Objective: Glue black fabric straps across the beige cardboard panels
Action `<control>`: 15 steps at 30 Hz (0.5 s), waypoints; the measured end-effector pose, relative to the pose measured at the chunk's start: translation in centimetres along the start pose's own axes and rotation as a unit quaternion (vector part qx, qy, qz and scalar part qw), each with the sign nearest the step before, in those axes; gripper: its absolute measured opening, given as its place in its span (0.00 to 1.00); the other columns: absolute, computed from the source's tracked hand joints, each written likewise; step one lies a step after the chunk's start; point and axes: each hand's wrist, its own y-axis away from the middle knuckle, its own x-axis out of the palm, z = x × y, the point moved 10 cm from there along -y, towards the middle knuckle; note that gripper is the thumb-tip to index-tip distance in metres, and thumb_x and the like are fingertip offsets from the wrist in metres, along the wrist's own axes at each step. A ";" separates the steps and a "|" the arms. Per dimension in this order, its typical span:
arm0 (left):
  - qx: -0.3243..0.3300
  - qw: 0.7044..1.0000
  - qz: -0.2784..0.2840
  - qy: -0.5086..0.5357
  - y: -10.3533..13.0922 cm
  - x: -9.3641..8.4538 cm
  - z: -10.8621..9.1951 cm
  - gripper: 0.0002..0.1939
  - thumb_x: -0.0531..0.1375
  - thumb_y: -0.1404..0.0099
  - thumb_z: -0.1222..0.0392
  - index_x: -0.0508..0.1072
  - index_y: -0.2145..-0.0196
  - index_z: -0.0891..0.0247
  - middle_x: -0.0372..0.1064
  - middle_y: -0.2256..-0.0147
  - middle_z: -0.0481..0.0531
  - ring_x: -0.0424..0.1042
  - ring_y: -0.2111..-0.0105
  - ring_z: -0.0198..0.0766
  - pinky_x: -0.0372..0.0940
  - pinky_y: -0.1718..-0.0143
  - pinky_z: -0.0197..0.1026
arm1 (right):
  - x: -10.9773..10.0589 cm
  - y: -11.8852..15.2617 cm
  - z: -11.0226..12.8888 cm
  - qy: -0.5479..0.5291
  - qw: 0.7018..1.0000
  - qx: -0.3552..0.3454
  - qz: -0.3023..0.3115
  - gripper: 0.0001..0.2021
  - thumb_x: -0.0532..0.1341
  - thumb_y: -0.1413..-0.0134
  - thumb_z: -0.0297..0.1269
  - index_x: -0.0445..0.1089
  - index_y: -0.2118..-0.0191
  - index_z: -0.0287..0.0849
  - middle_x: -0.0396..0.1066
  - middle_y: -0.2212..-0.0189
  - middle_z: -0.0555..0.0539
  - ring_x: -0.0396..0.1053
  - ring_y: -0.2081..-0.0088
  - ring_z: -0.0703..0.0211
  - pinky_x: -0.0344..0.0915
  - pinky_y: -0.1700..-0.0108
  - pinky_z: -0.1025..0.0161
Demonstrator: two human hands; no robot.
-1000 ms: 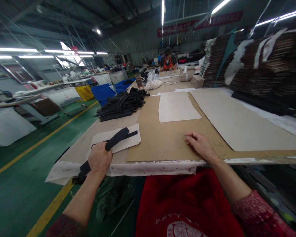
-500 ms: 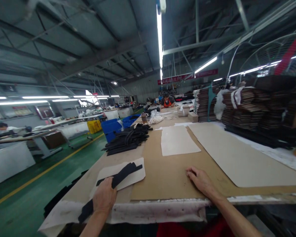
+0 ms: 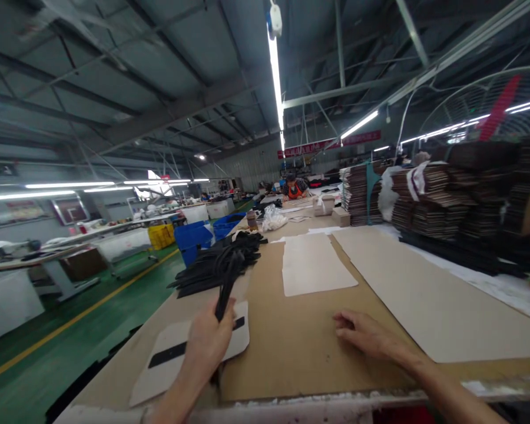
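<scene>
My left hand (image 3: 209, 333) is closed around several black strips (image 3: 229, 282), raised above the table with their far ends near a pile of similar black strips (image 3: 203, 274). Beneath that hand lies a pale rounded panel (image 3: 163, 371), one black strip (image 3: 172, 353) lying across it and partly hidden by my wrist. My right hand (image 3: 357, 333) rests on the brown board (image 3: 291, 335), fingers curled together at the tips; whether anything is between them cannot be seen. Ahead of it lies a pale sheet stack (image 3: 318, 265).
A long pale sheet (image 3: 415, 288) covers the right side. Behind it stand tall stacks of brown panels (image 3: 428, 194) and a large fan (image 3: 481, 112). Blue bins (image 3: 194, 238) stand off the left edge. A person in an orange apron (image 3: 295, 188) is at the table's far end.
My left hand has lifted the bundle of black strips off the pale panel and moved forward and right, leaving one strip there. The right hand has barely moved. The view has shifted slightly.
</scene>
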 end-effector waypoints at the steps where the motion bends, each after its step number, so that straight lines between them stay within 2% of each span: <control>1: -0.035 0.990 0.051 0.124 -0.7 2.7 -0.6 0.17 0.53 0.35 0.49 0.71 0.58 0.63 0.75 0.66 0.56 0.76 0.66 0.44 0.64 0.71 0.39 | -1.5 -1.1 -0.6 0.035 0.999 0.007 -0.006 0.14 0.56 0.47 0.36 0.71 0.56 0.41 0.76 0.61 0.45 0.72 0.60 0.55 0.65 0.59 0.63; 3: -0.099 0.940 0.161 0.284 -2.0 9.2 -1.8 0.13 0.59 0.39 0.55 0.71 0.58 0.63 0.76 0.61 0.56 0.76 0.62 0.40 0.64 0.73 0.34 | -4.4 -3.9 -2.3 0.101 0.994 0.026 -0.024 0.17 0.55 0.45 0.36 0.70 0.51 0.39 0.76 0.59 0.44 0.72 0.58 0.55 0.65 0.55 0.62; 5: -0.138 0.925 0.178 0.305 -4.0 14.1 -2.1 0.11 0.60 0.41 0.62 0.72 0.60 0.64 0.75 0.59 0.55 0.75 0.61 0.38 0.66 0.71 0.33 | -6.7 -6.9 -4.6 0.139 0.988 0.054 -0.037 0.19 0.54 0.43 0.35 0.69 0.47 0.36 0.76 0.57 0.41 0.72 0.57 0.53 0.65 0.54 0.61; 7: -0.153 0.933 0.166 0.280 -6.3 17.8 -2.0 0.09 0.61 0.42 0.64 0.73 0.62 0.66 0.75 0.62 0.56 0.75 0.64 0.39 0.66 0.71 0.34 | -7.9 -9.6 -7.1 0.164 0.982 0.084 -0.048 0.21 0.54 0.44 0.33 0.67 0.45 0.34 0.74 0.53 0.37 0.72 0.53 0.50 0.64 0.51 0.59; 9: -0.160 0.943 0.154 0.249 -8.3 20.7 -2.0 0.07 0.62 0.41 0.64 0.74 0.64 0.68 0.74 0.65 0.57 0.73 0.67 0.39 0.65 0.72 0.36 | -8.2 -11.8 -9.5 0.191 0.974 0.109 -0.054 0.23 0.54 0.44 0.30 0.66 0.43 0.33 0.72 0.49 0.34 0.70 0.48 0.48 0.62 0.47 0.58; 11: -0.168 0.949 0.144 0.223 -9.8 22.8 -1.9 0.07 0.61 0.37 0.62 0.73 0.62 0.69 0.73 0.65 0.56 0.72 0.67 0.37 0.66 0.69 0.37 | -7.7 -13.3 -11.5 0.214 0.967 0.126 -0.053 0.22 0.54 0.44 0.29 0.65 0.43 0.33 0.71 0.47 0.33 0.68 0.45 0.48 0.60 0.45 0.58; 15: -0.182 0.953 0.139 0.197 -11.3 25.3 -1.7 0.12 0.59 0.33 0.55 0.71 0.56 0.66 0.71 0.59 0.52 0.72 0.63 0.36 0.70 0.62 0.42 | -6.0 -14.9 -13.9 0.250 0.957 0.143 -0.030 0.18 0.53 0.40 0.32 0.67 0.46 0.33 0.73 0.51 0.32 0.69 0.46 0.46 0.61 0.46 0.55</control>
